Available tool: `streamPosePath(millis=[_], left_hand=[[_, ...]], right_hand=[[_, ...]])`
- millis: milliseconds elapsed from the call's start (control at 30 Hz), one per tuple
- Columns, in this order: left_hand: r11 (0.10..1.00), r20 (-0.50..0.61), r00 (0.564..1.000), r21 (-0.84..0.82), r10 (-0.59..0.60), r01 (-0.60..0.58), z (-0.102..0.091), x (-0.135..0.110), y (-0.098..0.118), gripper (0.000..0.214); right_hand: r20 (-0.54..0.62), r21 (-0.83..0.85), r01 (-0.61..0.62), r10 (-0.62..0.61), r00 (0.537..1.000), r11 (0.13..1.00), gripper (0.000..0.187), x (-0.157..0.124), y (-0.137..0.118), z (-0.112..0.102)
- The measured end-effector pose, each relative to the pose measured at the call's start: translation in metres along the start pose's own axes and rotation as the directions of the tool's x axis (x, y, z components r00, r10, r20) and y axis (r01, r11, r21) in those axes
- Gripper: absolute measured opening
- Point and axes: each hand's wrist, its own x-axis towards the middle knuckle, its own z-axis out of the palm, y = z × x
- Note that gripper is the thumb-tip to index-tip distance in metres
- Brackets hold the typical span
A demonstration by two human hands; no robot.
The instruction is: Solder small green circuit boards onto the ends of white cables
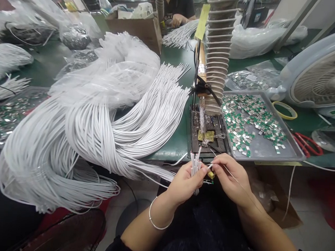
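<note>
Left fingers [200,174] curl around white cable ends [195,160], right fingers [218,163] pinch a wire [209,166] beside heaped cables [95,129].

**A Crowded Electronics Workshop**

This is a factory-style workroom set up for wiring work. Long green benches [170,144] run through it, heaped with bundles of white cable [101,126]. A metal tray [290,155] holds a scatter of small green-and-silver parts [251,121]. Beside it sits a soldering station [203,132] with a yellow sponge [206,135] and a ribbed duct [218,50] rising above it. Plastic bags [257,42], a cardboard box [135,31] and a fan [319,76] crowd the space, and a co-worker [175,11] sits at the far bench beside more cable.
</note>
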Motion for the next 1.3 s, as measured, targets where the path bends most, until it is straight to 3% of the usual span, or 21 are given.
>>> streamPosePath(millis=[133, 267, 433, 567, 633, 733, 800, 967, 1300], left_hand=[[0.996, 0.004, 0.998, 0.061, 0.061, -0.061, 0.001, 0.0, 0.003, 0.035], [0.994, 0.038, 0.998, 0.097, 0.052, -0.055, 0.001, 0.001, 0.006, 0.036], [0.987, 0.041, 0.996, 0.14, 0.076, -0.081, 0.003, 0.002, 0.009, 0.037], [0.979, 0.006, 0.996, 0.184, 0.091, -0.09, 0.002, 0.003, 0.005, 0.034], [0.98, -0.021, 0.995, 0.175, 0.101, -0.096, 0.002, 0.004, 0.003, 0.031], [0.98, -0.045, 0.989, 0.148, 0.144, -0.135, 0.003, 0.005, 0.004, 0.029], [0.979, -0.052, 0.985, 0.132, 0.165, -0.157, 0.005, 0.005, 0.008, 0.028], [0.975, -0.091, 0.981, 0.157, 0.171, -0.155, 0.011, 0.005, 0.015, 0.025], [0.916, -0.1, 0.977, 0.376, 0.188, -0.137, 0.013, 0.004, 0.016, 0.018]], right_hand=[[-0.012, -0.016, 0.04, -0.04, 0.999, 0.999, 0.01, -0.001, -0.001, -0.002], [-0.006, 0.029, -0.004, 0.004, 1.0, 1.0, 0.01, -0.002, -0.004, 0.0], [-0.022, 0.31, -0.158, 0.174, 0.985, 0.937, 0.013, -0.004, -0.004, 0.006], [-0.149, 0.536, -0.161, 0.28, 0.948, 0.829, 0.014, -0.004, 0.001, 0.005], [-0.117, 0.511, -0.213, 0.313, 0.942, 0.833, 0.016, -0.004, 0.002, 0.002], [0.041, 0.382, -0.355, 0.368, 0.929, 0.853, 0.015, -0.005, -0.001, 0.002], [0.084, 0.327, -0.379, 0.373, 0.924, 0.866, 0.013, -0.004, -0.004, 0.003], [0.045, 0.269, -0.318, 0.318, 0.947, 0.909, 0.011, 0.001, -0.009, 0.006], [-0.002, 0.257, -0.339, 0.351, 0.936, 0.905, 0.02, -0.002, -0.006, 0.01]])
